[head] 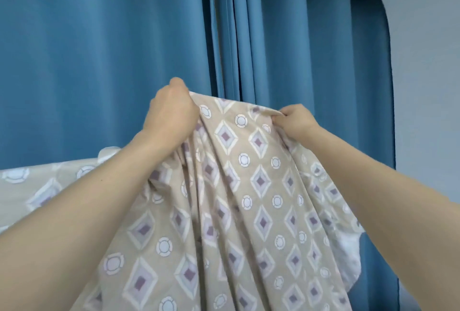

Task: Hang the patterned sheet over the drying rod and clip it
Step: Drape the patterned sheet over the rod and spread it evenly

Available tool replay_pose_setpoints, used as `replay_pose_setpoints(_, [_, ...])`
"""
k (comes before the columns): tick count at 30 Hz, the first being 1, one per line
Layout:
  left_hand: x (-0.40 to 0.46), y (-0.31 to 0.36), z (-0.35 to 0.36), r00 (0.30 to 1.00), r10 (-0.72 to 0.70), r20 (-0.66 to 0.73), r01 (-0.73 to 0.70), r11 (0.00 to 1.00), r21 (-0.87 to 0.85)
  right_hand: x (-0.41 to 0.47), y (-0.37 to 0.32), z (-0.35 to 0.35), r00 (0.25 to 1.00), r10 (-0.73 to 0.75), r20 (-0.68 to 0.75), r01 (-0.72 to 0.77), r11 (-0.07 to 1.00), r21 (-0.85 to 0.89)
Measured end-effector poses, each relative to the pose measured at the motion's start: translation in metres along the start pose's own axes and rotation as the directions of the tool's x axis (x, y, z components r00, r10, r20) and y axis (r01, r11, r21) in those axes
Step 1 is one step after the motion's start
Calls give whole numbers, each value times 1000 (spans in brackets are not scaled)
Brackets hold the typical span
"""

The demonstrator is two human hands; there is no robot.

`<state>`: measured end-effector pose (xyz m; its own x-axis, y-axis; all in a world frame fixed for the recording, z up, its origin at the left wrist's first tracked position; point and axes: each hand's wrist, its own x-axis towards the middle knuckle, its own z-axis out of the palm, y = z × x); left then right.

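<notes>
Both hands are up holding the sheet [239,186] by its top edge in front of the blue curtain [99,61]. The left hand [171,114] has a fistful of fabric bunched up, and the right hand [297,120] pinches the edge with curled fingers. The beige diamond-print cloth hangs down in folds between the arms, some spilling off to the left. Grey wall [428,61] on the right.

Two forearms bare, no sleeves visible.

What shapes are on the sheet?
Diamonds and circles on beige, on the patterned sheet, clearest in the head view.
</notes>
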<state>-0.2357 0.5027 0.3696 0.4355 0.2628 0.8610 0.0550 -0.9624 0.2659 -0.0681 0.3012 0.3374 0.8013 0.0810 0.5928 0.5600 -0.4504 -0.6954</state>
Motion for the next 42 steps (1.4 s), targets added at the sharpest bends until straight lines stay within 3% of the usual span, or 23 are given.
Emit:
replay_pose_setpoints(2, [4,-16,-19,1000,-12,-2,12,999,50,-2,-22,12,999,27,25,-25,997,-74])
replay_pose_setpoints(5, [3,-34,-41,999,12,53,-20,986,168,-17,-42,32,966,149,213,-45,903,-427])
replay_pose_setpoints(9, [-12,-46,-61,935,-78,346,-79,905,417,-39,-34,39,861,341,378,-84,828,-555])
replay_pose_setpoints(11, [-21,-50,-63,896,-73,438,-168,858,486,-46,-26,37,876,366,315,-185,857,-480])
replay_pose_setpoints(13, [-29,-48,-58,891,75,447,-298,840,454,-50,-18,38,898,393,199,-322,893,-314])
replay_pose_setpoints(16, [-36,-27,-40,834,365,414,-487,839,243,-56,-9,42,898,432,85,-430,902,-47])
replay_pose_setpoints(19, [-48,12,-18,782,495,379,-555,830,59,-67,-1,47,883,460,96,-469,871,145])
replay_pose_setpoints(21, [-53,35,2,756,513,407,-578,815,45,-76,0,48,880,466,97,-476,859,190])
replay_pose_setpoints(25, [-56,42,38,756,377,535,-522,841,145,-89,11,48,881,456,125,-468,799,378])
replay_pose_setpoints(27, [-54,35,47,793,371,484,-494,856,153,-96,23,46,872,458,175,-471,685,556])
replay_pose_setpoints(29, [-49,28,51,820,405,403,-490,862,131,-99,38,43,849,511,134,-475,625,619])
replay_pose_setpoints(31, [-47,25,52,819,450,357,-520,844,129,-109,51,43,817,570,88,-514,649,561])
replay_pose_setpoints(33, [-48,22,55,818,488,305,-545,827,138,-120,64,43,792,603,99,-587,706,396])
replay_pose_setpoints(35, [-50,18,58,819,506,271,-557,815,161,-128,83,45,760,621,190,-650,727,221])
replay_pose_setpoints(38, [-48,15,58,804,514,298,-572,806,153,-134,94,47,710,617,340,-681,724,107])
replay_pose_setpoints(40, [-46,17,57,796,514,320,-574,808,130,-135,97,50,722,585,370,-638,769,27])
replay_pose_setpoints(42, [-45,18,57,795,512,326,-574,808,131,-131,101,51,759,578,301,-592,804,-51])
